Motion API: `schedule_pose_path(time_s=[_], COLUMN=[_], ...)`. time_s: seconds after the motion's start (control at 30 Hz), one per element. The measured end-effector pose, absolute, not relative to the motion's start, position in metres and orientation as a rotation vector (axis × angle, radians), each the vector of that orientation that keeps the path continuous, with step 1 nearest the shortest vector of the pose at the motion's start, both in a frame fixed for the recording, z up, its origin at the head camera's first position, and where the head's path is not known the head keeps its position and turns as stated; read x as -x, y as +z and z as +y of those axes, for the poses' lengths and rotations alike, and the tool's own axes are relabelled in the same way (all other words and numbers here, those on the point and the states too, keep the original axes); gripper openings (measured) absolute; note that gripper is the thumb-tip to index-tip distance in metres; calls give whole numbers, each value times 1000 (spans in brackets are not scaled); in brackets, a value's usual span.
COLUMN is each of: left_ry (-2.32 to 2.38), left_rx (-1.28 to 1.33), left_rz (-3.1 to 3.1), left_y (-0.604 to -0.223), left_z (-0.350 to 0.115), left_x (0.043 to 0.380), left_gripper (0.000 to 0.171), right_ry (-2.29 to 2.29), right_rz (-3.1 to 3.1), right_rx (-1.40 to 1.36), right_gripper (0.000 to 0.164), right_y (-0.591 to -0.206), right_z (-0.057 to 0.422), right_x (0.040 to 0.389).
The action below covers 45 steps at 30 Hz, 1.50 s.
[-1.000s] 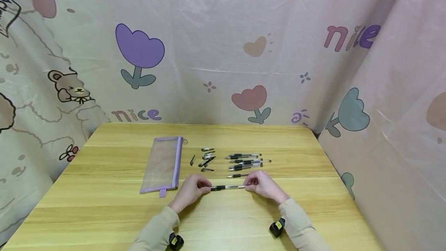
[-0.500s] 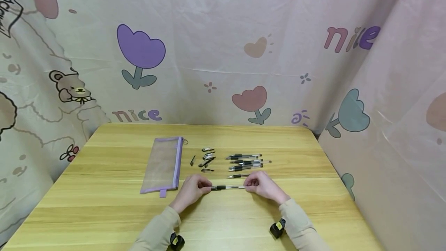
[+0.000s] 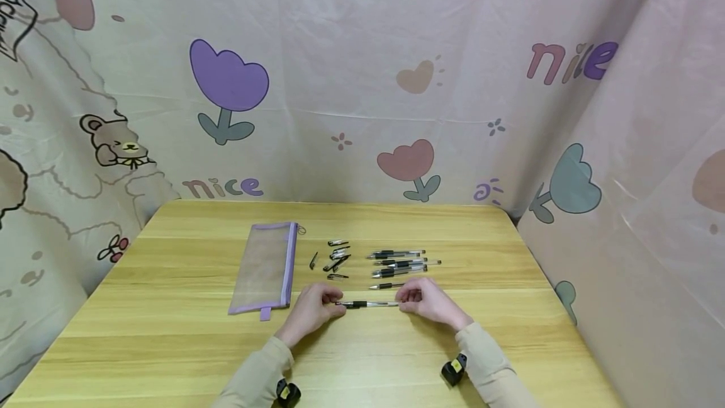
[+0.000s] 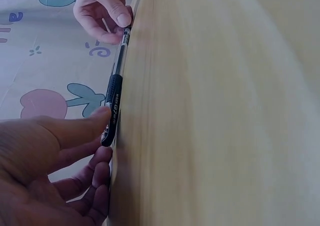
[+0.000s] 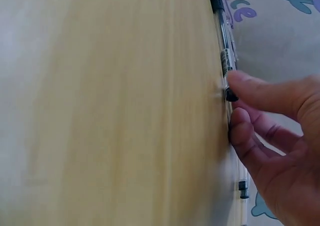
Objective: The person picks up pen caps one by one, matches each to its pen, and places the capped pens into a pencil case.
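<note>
A gel pen [image 3: 368,304] with a clear barrel and black grip lies level between both hands, low over the table. Its dark end, which looks capped, is at my left hand [image 3: 311,311]. In the left wrist view, a digit of the left hand [image 4: 55,161] lies against that end of the pen [image 4: 115,88], and the tip pokes out below. My right hand [image 3: 430,301] pinches the opposite end; in the right wrist view the right hand [image 5: 280,121] has its thumb on the pen [image 5: 225,50] near the black end plug.
Several uncapped pens [image 3: 399,263] lie behind the right hand, one of them [image 3: 386,286] close to it. Several loose black pen caps [image 3: 338,257] are scattered at centre. Left of them lies a flat mesh zip pouch [image 3: 263,266] with purple edging. A patterned curtain [image 3: 340,80] rises behind the table.
The left fingertips have shifted and parted slightly, showing more of the pen's dark end. The right hand, pen and other things stay almost where they were.
</note>
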<state>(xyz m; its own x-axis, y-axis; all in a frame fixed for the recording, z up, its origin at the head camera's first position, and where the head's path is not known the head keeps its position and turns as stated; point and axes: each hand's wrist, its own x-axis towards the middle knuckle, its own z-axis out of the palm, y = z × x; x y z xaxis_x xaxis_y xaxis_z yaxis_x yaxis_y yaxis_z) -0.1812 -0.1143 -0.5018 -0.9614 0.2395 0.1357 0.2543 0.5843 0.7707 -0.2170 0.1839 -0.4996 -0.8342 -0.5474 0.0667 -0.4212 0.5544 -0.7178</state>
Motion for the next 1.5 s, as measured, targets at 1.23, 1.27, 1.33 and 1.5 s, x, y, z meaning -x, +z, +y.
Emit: schedule_pose_path(time_s=[1.23, 1.27, 1.33, 1.5], left_ry=[-1469, -1470, -1470, -1458], left_rx=[545, 544, 549, 571], left_rz=[-2759, -2759, -2757, -2747], left_y=[-494, -494, -494, -495], left_z=[-133, -134, -134, -135], left_x=[177, 177, 176, 175], left_gripper=[21, 22, 21, 20], right_ry=[-1140, -1143, -1146, -1150], right_rz=[2809, 2810, 2813, 2820], right_rx=[702, 695, 682, 649], right_gripper=[27, 27, 26, 25], right_y=[-503, -504, -504, -504], right_z=[203, 203, 202, 200], right_x=[245, 246, 247, 247])
